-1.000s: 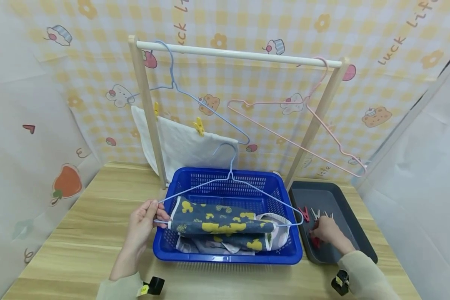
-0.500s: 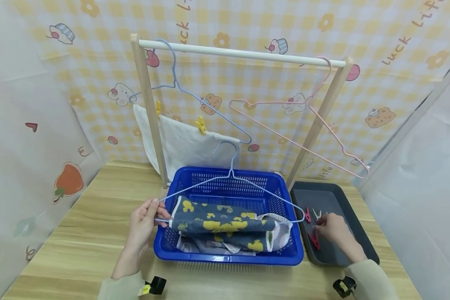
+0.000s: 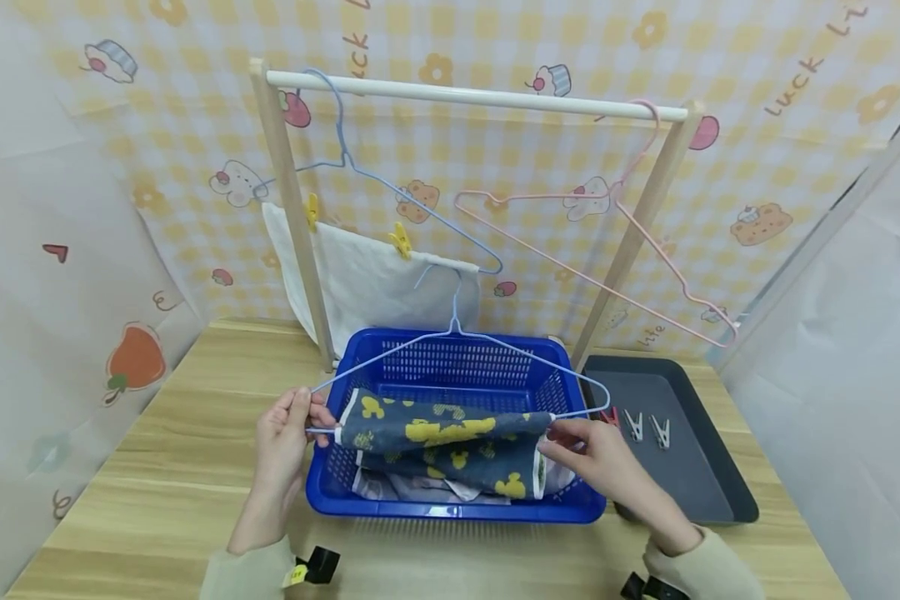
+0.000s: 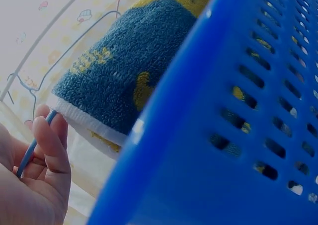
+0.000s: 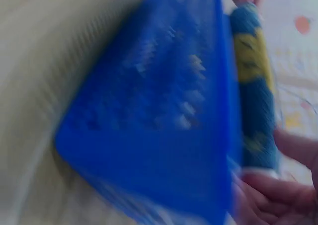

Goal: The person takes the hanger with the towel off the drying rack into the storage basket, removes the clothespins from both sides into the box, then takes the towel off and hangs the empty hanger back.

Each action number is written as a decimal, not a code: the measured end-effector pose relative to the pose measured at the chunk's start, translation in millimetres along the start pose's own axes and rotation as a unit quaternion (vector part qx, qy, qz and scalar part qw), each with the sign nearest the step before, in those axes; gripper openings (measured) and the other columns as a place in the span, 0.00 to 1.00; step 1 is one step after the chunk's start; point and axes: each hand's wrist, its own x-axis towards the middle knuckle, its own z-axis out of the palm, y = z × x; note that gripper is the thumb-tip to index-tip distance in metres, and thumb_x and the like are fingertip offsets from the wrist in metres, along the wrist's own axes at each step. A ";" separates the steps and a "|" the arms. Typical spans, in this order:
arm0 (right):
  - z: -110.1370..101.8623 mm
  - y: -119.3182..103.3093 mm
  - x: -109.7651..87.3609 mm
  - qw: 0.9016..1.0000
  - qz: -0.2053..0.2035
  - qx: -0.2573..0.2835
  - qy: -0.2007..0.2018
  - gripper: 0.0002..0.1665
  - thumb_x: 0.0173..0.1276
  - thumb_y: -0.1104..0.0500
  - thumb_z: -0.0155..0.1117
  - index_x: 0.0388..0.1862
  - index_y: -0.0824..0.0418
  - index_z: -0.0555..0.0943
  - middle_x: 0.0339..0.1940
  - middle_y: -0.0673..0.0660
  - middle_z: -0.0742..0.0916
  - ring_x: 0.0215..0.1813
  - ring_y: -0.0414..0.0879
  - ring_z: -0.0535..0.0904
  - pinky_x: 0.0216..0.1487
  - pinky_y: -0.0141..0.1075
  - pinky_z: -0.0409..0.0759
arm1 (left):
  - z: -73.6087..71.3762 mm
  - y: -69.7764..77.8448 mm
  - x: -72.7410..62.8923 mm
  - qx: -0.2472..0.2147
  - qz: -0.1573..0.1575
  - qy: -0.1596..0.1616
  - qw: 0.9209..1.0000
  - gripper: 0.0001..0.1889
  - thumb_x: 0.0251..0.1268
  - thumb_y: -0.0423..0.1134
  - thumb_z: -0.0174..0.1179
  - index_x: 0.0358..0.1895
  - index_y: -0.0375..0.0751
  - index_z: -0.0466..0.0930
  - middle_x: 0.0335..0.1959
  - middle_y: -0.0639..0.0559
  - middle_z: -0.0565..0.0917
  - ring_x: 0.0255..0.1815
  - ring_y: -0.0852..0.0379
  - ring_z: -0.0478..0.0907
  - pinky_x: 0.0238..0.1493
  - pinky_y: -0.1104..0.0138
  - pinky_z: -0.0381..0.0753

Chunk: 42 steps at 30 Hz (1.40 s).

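A navy towel [image 3: 450, 433] with yellow mouse-head figures and white trim is draped over the lower bar of a light blue wire hanger [image 3: 495, 337], above the blue basket [image 3: 457, 510]. My left hand [image 3: 283, 425] grips the hanger's left end, its bar running between thumb and fingers in the left wrist view. My right hand [image 3: 596, 454] is at the towel's right end, thumb and fingers about the white edge; the right wrist view is blurred there. Under the towel, more cloth [image 3: 405, 486] lies in the basket.
A rack with a white rail [image 3: 465, 96] stands behind, bearing another blue hanger [image 3: 345, 162] and a pink hanger [image 3: 618, 196]. A white cloth [image 3: 375, 287] hangs there with yellow clips [image 3: 400, 240]. At right, a dark tray [image 3: 693, 442] holds white clips [image 3: 660, 432] and a red clip [image 3: 609, 417].
My right hand has left the clips in the tray and moved left to the towel's right end. The hanger has risen, its right end most. My left hand keeps its hold.
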 end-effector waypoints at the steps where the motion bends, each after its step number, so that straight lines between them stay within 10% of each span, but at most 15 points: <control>1: 5.8 -1.2 1.6 1.000 0.004 0.005 0.020 0.08 0.63 0.57 0.66 0.36 0.62 0.84 0.28 0.49 0.86 0.30 0.36 0.81 0.30 0.29 0.81 | 0.6 0.7 -0.3 -0.004 -0.002 0.003 1.000 0.16 0.76 0.37 0.41 0.28 0.36 0.71 0.14 0.56 0.77 0.16 0.65 0.74 0.12 0.76 0.72; 11: 27.8 -4.8 5.4 0.989 -0.033 -0.003 0.142 0.12 0.57 0.65 0.70 0.18 0.55 0.77 0.14 0.42 0.76 0.16 0.31 0.68 0.13 0.28 0.66 | 8.5 4.4 -1.0 -0.011 -0.018 0.045 0.999 0.15 0.76 0.35 0.41 0.30 0.31 0.69 0.11 0.55 0.68 0.16 0.64 0.75 0.14 0.76 0.71; 25: 28.7 1.1 -4.4 0.997 -0.057 -0.005 -0.060 0.18 0.59 0.62 0.69 0.14 0.54 0.72 0.14 0.40 0.73 0.17 0.29 0.65 0.17 0.26 0.69 | 8.3 5.3 6.8 -0.081 0.041 0.107 0.990 0.16 0.74 0.35 0.44 0.26 0.34 0.70 0.10 0.55 0.69 0.12 0.63 0.74 0.12 0.78 0.71; 34: 29.9 -7.3 15.6 0.983 0.037 0.158 0.087 0.10 0.63 0.61 0.65 0.24 0.63 0.78 0.14 0.49 0.74 0.17 0.37 0.68 0.15 0.29 0.67 | 7.2 10.5 4.8 -0.064 0.015 0.102 0.993 0.16 0.74 0.35 0.44 0.25 0.37 0.71 0.10 0.55 0.69 0.12 0.63 0.74 0.11 0.77 0.68; 42: 32.3 0.1 3.9 0.994 -0.003 0.103 0.037 0.24 0.63 0.62 0.65 0.11 0.58 0.65 0.11 0.42 0.60 0.13 0.30 0.54 0.14 0.24 0.55 | 5.6 16.4 6.7 -0.099 0.037 0.119 0.987 0.16 0.74 0.33 0.43 0.24 0.37 0.71 0.09 0.55 0.69 0.10 0.62 0.73 0.10 0.77 0.67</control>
